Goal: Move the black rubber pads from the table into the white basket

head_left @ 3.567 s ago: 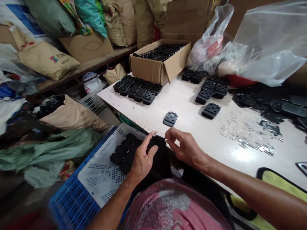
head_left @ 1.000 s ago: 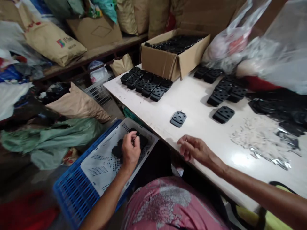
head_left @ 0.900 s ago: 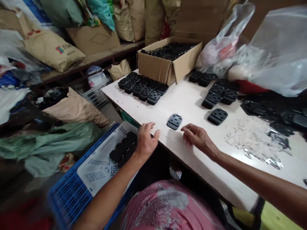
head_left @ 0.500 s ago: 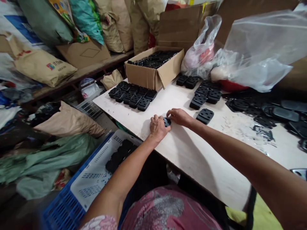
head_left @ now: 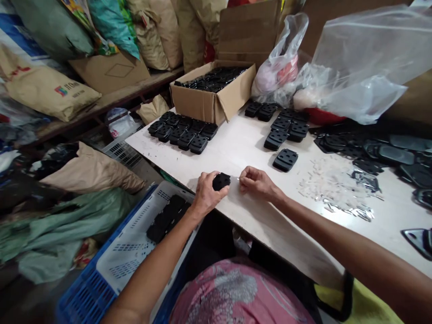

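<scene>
My left hand (head_left: 206,192) grips a black rubber-looking pad with holes (head_left: 222,181), raised on edge over the near edge of the white table (head_left: 249,220). A short gap to the right, my right hand (head_left: 257,183) is closed in a pinch. A tiny pale tip shows at its fingers, too small to name. Beyond it lies a single black pad (head_left: 285,160), with stacked black pads (head_left: 276,140) behind. More pads stand in rows (head_left: 186,138) at the far left. Small shiny slivers (head_left: 339,184) are scattered to the right.
An open cardboard box (head_left: 197,102) full of black parts stands at the back. Plastic bags (head_left: 357,67) and a heap of black parts (head_left: 388,155) occupy the right side. Below the table's left edge is a white crate (head_left: 131,252) on a blue one (head_left: 84,288).
My hands have drawn apart. The left has come slightly nearer with the pad, now tipped up; the right has pulled back from it, fingers pinched. The view has shifted slightly.
</scene>
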`<state>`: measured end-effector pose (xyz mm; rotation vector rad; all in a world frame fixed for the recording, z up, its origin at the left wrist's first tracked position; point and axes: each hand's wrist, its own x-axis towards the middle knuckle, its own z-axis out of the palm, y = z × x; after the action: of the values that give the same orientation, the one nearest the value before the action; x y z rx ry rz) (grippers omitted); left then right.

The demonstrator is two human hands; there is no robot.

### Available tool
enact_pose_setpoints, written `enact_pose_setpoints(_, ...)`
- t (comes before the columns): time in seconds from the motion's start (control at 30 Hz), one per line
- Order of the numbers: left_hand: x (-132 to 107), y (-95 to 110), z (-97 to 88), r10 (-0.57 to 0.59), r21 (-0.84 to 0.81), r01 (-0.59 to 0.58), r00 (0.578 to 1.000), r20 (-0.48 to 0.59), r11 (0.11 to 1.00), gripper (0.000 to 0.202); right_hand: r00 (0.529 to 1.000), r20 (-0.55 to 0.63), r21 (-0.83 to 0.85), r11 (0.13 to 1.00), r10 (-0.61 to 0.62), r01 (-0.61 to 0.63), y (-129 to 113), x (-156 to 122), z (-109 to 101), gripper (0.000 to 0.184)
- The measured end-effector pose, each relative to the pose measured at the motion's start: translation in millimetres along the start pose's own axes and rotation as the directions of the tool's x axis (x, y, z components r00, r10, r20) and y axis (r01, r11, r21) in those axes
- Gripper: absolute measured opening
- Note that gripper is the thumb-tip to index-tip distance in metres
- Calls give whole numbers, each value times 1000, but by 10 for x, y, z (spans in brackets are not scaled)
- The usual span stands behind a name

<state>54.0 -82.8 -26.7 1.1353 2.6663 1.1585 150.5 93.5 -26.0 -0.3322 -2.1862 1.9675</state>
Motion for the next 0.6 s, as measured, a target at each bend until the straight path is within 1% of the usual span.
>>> enact_pose_setpoints(0.07, -106, -13, -38, -10, -59, 10, 1000, -1, 998, 49, 999, -45, 180, 983, -13, 20, 25, -151, 124, 32)
enact_pose_setpoints(0.13, -186, -6, -51, -13, -79, 13, 1000, 1, 997, 48, 995, -88, 305, 950, -42, 67, 36, -233, 226, 37)
enact_pose_setpoints(0.27, -270, 50, -40, 5, -74, -4, 1000, 11, 997, 49, 988, -126, 331, 936, -85, 123, 43, -271, 319, 40)
enact_pose_setpoints(0.43, -298, 112, -23, -12, -79, 14, 1000, 25, 997, 49, 984, -165, 318, 941, -67, 118, 54, -282, 344, 39)
enact_pose_setpoints(0.6, -323, 123, -17, -27, -79, 29, 999, 19, 996, 48, 982, -177, 335, 935, -59, 117, 56, -286, 361, 39)
